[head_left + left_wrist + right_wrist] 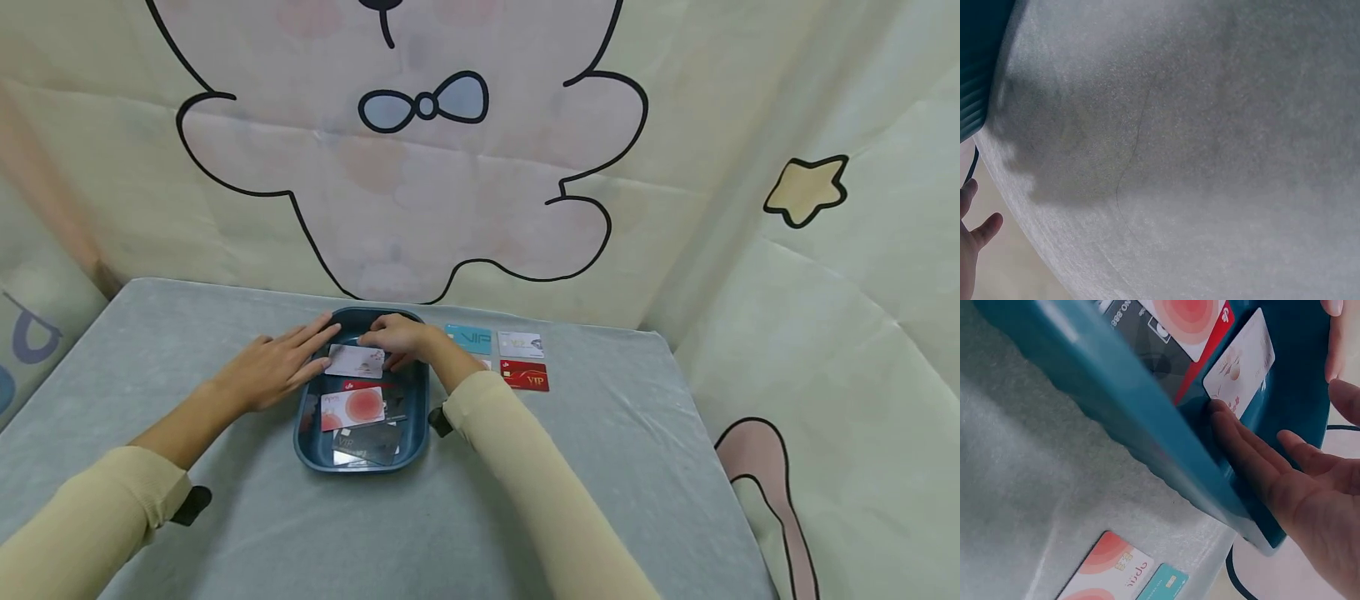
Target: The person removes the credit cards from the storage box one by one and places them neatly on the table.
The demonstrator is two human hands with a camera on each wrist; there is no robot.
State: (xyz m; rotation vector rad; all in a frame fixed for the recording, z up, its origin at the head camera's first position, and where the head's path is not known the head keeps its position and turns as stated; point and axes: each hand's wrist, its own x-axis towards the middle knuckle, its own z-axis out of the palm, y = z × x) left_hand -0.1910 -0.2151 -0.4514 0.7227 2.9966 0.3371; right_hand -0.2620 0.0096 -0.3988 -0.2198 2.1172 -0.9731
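Card, pale, small printed motif [356, 362]: one, in the far half of the blue tray [424, 425], on the cloth-covered bench [360, 533]. Long axis side to side, across the tray's length.

Right hand [397, 336]: nearer, inside the tray. Fingers [1254, 450] extended, gap to the thumb unfilled, tips at the card's right end; no grip to be seen from here, and whether they reach underneath I cannot tell. From them the card lies leftward and towards the person.

Left hand [277, 371]: over the tray's left side, fingers straight, slightly spread, holding nothing; tips at or just beside the card's left end.

Adjacent: red-circle card [352, 408], next towards the person.
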